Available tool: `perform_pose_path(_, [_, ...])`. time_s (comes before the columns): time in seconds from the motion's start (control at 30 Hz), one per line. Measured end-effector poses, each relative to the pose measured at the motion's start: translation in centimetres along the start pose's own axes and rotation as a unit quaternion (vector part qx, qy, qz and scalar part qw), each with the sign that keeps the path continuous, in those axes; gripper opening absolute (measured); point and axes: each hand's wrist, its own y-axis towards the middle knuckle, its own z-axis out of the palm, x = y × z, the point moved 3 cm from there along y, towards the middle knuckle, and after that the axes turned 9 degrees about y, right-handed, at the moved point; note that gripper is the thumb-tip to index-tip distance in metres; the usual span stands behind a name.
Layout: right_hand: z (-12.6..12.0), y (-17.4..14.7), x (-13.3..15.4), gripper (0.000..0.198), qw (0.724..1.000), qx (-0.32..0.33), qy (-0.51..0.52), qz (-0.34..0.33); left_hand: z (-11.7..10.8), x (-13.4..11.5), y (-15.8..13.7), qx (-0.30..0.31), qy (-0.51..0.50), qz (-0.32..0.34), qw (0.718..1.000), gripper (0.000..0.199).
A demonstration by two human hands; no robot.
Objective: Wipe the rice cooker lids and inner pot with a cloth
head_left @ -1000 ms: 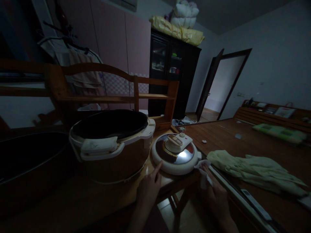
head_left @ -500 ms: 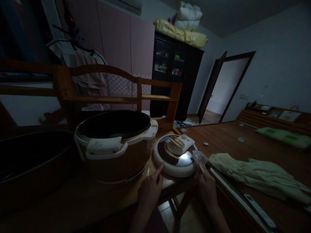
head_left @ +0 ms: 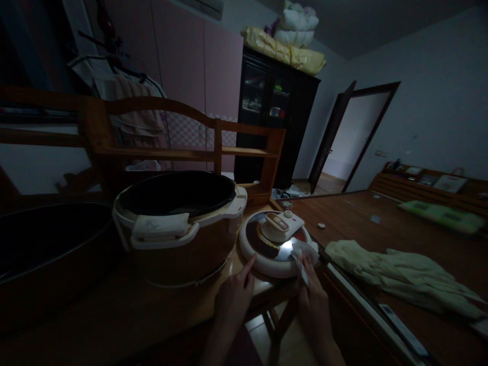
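A round pressure cooker lid (head_left: 251, 244) with a white rim, a dark glossy top and a white handle lies on the wooden table (head_left: 179, 310). My left hand (head_left: 233, 295) is at its near left rim, index finger stretched out and its tip touching the edge, thumb apart. At the lid's near right side, my right hand (head_left: 312, 292) presses a crumpled white tissue (head_left: 304, 250) onto the glossy top, fingers closed on it. Left of the lid stands a pressure cooker body (head_left: 190, 254) with white handles and a dark inside.
A large dark pot (head_left: 49, 244) is at the far left. Behind stands a wooden shelf rack (head_left: 192, 153). To the right, a wooden bed surface (head_left: 351, 218) carries a pale green cloth (head_left: 396, 269), a remote-like white strip (head_left: 403, 329) and a small round white object (head_left: 321, 225).
My right hand has slid the tissue leftward and inward over the lid's top from its right edge. The left hand keeps its place at the rim.
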Motion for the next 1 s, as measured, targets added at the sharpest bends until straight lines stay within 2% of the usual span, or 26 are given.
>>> perform_pose_path(0.2, [0.2,-0.2,0.8,0.053,0.999,0.021,-0.015,-0.027,-0.2,-0.1,0.0,0.005,-0.014,-0.005,1.0,0.051])
perform_pose_path(0.47, [0.2,-0.2,1.3,0.054,0.999,0.039,0.004,-0.023,-0.3,-0.1,0.1,0.016,-0.017,-0.008,1.0,0.051])
perform_pose_path(0.7, [-0.6,0.1,1.7,0.046,0.998,0.04,0.046,0.033,0.0,0.0,0.1,0.011,-0.015,-0.007,1.0,0.051])
perform_pose_path(0.8, [-1.4,0.2,1.9,0.045,0.993,0.014,0.094,0.072,-0.1,0.0,0.0,0.007,-0.021,-0.003,1.0,0.051])
perform_pose_path(0.9, [-2.7,0.2,0.5,0.048,0.981,-0.042,0.14,0.129,-0.1,0.0,0.0,0.004,-0.016,-0.003,1.0,0.051])
perform_pose_path(1.0, [-4.1,0.7,-1.4,0.053,0.973,-0.107,0.172,0.11,-0.1,0.0,0.1,0.008,-0.01,-0.01,1.0,0.051])
